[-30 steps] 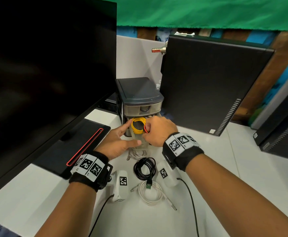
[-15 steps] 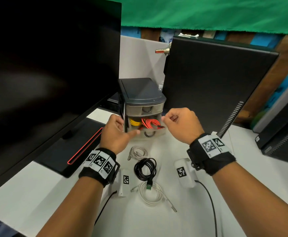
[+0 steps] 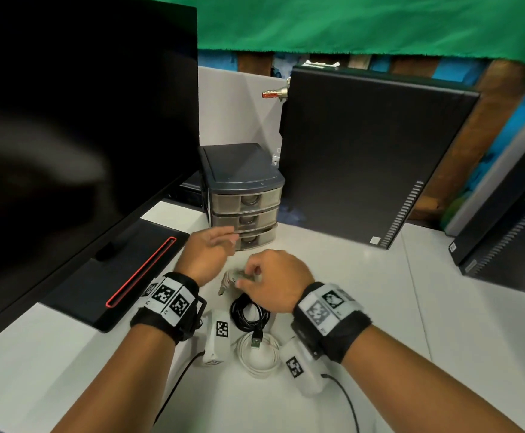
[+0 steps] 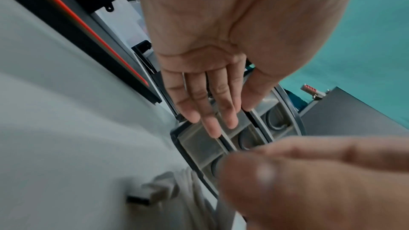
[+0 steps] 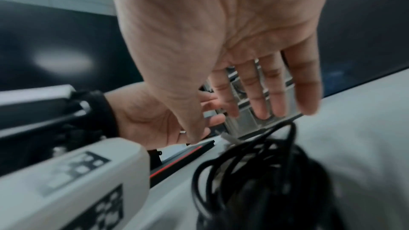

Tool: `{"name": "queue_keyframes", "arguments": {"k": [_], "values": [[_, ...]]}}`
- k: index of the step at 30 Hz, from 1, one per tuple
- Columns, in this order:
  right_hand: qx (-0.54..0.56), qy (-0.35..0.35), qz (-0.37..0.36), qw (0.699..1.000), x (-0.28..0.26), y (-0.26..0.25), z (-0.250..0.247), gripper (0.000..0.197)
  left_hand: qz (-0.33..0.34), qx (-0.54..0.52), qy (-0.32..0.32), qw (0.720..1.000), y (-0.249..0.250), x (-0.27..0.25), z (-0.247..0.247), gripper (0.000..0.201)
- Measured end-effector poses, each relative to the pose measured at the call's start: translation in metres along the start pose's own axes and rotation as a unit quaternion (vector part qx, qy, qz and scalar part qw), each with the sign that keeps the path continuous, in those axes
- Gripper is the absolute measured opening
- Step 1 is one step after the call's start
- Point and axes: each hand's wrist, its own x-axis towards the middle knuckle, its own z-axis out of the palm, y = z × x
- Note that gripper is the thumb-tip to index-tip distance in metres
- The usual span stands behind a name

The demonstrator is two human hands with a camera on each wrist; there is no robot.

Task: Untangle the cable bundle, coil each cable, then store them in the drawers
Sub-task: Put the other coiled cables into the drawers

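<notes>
Landmark: drawer unit (image 3: 244,203), all three drawers closed.

Left hand (image 3: 206,256): fingers straight, together, flat near front of lower drawers; holding nothing.

Grey cable coil (image 3: 231,278): on table just in front of unit. Looks light, limp, springy; likely unwinds if lifted by plug. Best pinched across bundled loops.

Right hand (image 3: 270,281): over grey coil, fingers bent; grip unclear.

Black coil (image 3: 248,314), white coil (image 3: 259,354): nearer than grey.

Change: middle drawer, open half second ago with red and yellow cables, now closed; right hand dropped to grey coil.
</notes>
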Motion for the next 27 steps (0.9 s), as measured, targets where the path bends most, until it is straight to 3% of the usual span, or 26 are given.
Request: {"name": "queue_keyframes", "arguments": {"k": [3,6,10,14,16,18,21,27], "values": [[-0.016,-0.061,0.034,0.997,0.020,-0.015,0.016,0.041,-0.004,-0.039,0.058,0.998,0.001,0.000,-0.010,0.025],[-0.031,-0.129,0.056,0.990,0.038,-0.024,0.029,0.035,-0.006,-0.005,0.055,0.998,0.000,0.001,-0.013,0.023],[-0.020,-0.115,0.074,0.990,0.046,-0.023,0.025,0.028,-0.004,0.054,0.010,0.998,-0.003,0.003,-0.011,0.030],[0.023,-0.050,0.117,0.992,0.043,0.010,-0.002,0.024,-0.014,0.149,-0.055,0.987,-0.005,0.006,0.002,0.030],[-0.003,-0.030,0.134,0.991,0.030,0.034,-0.012,0.024,-0.005,0.229,-0.047,0.972,-0.006,0.010,0.007,0.037],[-0.058,-0.063,0.153,0.985,0.010,0.058,-0.013,0.037,0.000,0.309,-0.023,0.951,-0.004,0.012,0.010,0.042],[-0.036,-0.120,0.154,0.980,-0.027,0.088,-0.010,0.057,-0.001,0.380,-0.010,0.925,-0.001,0.011,0.013,0.046],[0.069,-0.071,0.117,0.988,-0.070,0.115,-0.001,0.046,-0.015,0.408,-0.026,0.912,-0.001,0.004,0.023,0.058]]}}
